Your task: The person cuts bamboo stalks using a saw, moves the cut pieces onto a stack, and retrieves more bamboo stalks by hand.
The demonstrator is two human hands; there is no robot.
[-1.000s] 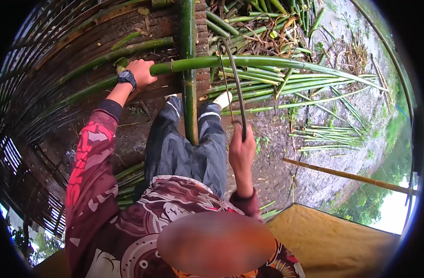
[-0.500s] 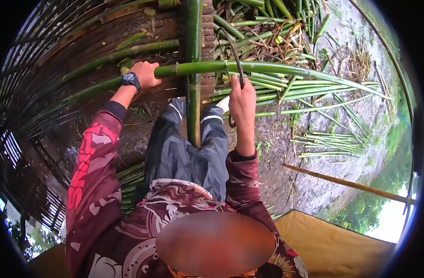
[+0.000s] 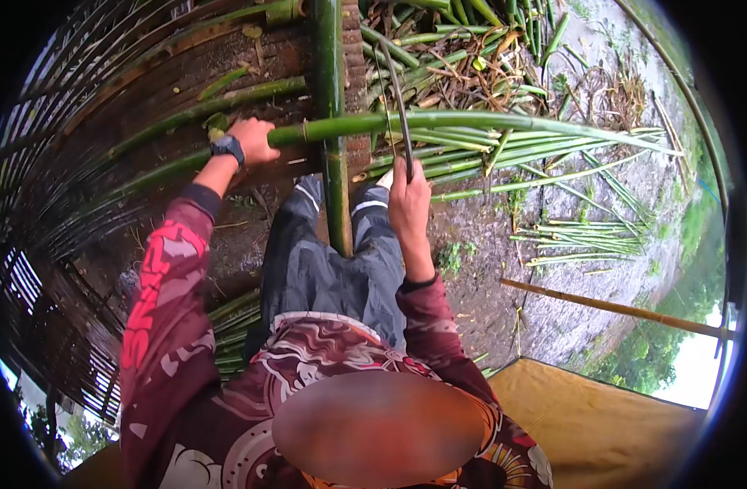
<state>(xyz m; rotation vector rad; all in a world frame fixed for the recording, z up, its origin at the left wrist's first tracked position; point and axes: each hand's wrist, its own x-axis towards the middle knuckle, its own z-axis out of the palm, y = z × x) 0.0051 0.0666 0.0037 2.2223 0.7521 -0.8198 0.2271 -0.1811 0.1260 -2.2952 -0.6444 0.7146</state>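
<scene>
A long green bamboo pole [image 3: 463, 121] runs crosswise in front of me, resting over a thicker bamboo beam [image 3: 329, 73] that points away from me. My left hand [image 3: 255, 141], with a watch at the wrist, is wrapped round the pole to the left of the beam. To the right of the beam, my right hand [image 3: 410, 200] grips the lower end of a bow saw [image 3: 400, 94] with a dark curved frame. Its thin blade lies against the pole near a joint. How deep the blade sits in the bamboo I cannot tell.
Cut bamboo lengths [image 3: 581, 243] lie on the wet ground at right. Dry leaves and stalks [image 3: 447, 77] are heaped beyond the pole. A slatted bamboo structure [image 3: 72, 155] stands at left. A thin pole [image 3: 618, 307] and a tan tarp [image 3: 585, 416] are at lower right.
My right hand has drawn the bow saw back toward my body and slightly left. My left hand keeps its grip on the pole, which stays across the beam.
</scene>
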